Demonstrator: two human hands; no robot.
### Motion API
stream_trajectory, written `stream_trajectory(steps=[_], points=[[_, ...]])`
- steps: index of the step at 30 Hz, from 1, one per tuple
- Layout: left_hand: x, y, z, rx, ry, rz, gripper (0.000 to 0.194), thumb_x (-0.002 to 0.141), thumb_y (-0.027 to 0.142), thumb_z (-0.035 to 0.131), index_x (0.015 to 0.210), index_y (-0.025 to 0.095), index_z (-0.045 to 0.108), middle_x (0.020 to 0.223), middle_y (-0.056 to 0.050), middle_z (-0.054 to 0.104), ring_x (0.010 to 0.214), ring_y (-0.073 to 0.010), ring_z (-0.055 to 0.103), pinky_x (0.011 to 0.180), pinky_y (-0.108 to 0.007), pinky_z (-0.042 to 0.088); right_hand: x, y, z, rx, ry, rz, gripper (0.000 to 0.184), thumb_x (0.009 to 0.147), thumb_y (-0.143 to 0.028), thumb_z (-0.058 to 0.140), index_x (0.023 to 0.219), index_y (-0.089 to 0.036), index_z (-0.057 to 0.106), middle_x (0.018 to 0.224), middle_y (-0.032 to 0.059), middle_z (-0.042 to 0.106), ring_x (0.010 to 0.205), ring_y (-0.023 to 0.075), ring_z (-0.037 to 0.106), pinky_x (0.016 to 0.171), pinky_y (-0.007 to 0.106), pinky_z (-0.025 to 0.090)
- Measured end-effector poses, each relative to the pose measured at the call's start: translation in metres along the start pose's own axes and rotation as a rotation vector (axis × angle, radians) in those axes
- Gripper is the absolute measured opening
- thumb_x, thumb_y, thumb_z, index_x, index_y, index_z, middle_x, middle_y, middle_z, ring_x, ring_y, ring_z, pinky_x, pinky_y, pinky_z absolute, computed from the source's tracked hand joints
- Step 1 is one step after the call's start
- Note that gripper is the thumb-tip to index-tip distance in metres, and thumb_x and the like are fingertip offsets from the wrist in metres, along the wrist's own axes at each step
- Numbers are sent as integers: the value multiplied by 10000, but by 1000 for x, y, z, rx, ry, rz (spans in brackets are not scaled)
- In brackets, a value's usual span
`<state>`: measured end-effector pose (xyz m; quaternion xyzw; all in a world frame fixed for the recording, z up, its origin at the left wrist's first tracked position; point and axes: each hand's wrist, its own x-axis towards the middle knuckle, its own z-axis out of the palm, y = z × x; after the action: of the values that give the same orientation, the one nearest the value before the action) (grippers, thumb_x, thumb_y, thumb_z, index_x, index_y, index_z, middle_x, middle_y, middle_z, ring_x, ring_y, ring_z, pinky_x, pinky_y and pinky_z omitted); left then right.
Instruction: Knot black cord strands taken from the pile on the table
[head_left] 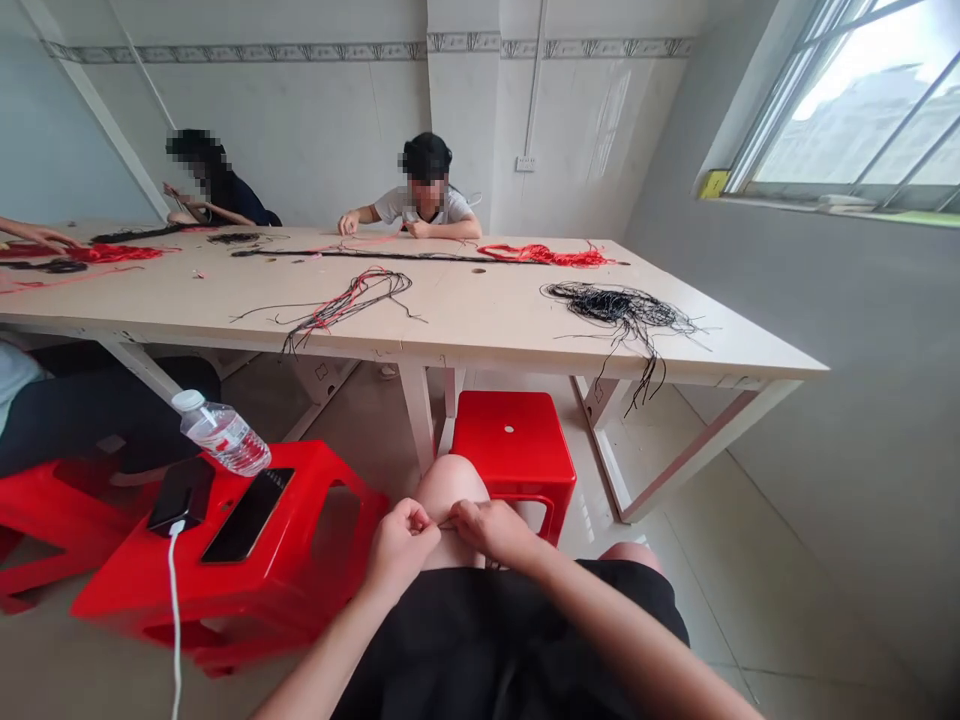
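Cord [445, 523] seems mid-work (hard to see), pinched by left hand [405, 548] and right hand [496, 530], fingertips closed, in front of table [480, 312]; black cord bundle [611, 301] atop it loose.

At left, the nearer stool [255, 590] is glossy plastic, the water bottle [225, 435] clear, ribbed plastic, the smartphone [249, 515] glossy. The tabletop [480, 312] looks smooth, matt; far wall tiles [577, 110], shiny; the near garment [517, 640], matt cloth.

Cloth [510, 650] on my lap blk. Stool ahead of me [510, 450] red, L stool [259, 585] red too. Tabletop [472, 315] lt beige, table leg [416, 410] white. Cord heap [611, 303] blk; mid cord bundle [341, 305] blk w/ red strands. Wall band [247, 53] grey-patterned.
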<state>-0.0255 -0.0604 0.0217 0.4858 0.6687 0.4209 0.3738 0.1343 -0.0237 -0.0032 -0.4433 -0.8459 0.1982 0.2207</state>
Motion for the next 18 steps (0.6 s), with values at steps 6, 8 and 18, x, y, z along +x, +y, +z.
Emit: stream_trajectory(steps=[6, 8, 18], points=[[10, -5, 7, -34, 26, -117, 179, 550, 241, 584, 616, 210, 420, 497, 81, 415, 444, -90, 363, 459, -203, 260, 21, 48, -18, 33, -88, 23, 182, 879, -345, 524, 946, -240, 656, 783, 11, 693, 696, 157, 621, 628, 235, 425], [12, -7, 7, -50, 18, -138, 187, 547, 234, 593, 623, 208, 424, 509, 80, 434, 447, -84, 366, 461, -199, 258, 24, 67, -23, 46, -76, 74, 194, 898, -322, 494, 971, -237, 652, 830, 14, 694, 731, 153, 632, 673, 242, 454], [11, -11, 13, -69, 32, -133, 181, 539, 210, 624, 629, 199, 467, 532, 74, 480, 493, -90, 435, 495, -201, 305, -5, 40, 9, 131, 346, 296, 529, 894, -196, 320, 1421, -162, 299, 1483, 158, 286, 1402, 242, 217, 1087, 493, 303]])
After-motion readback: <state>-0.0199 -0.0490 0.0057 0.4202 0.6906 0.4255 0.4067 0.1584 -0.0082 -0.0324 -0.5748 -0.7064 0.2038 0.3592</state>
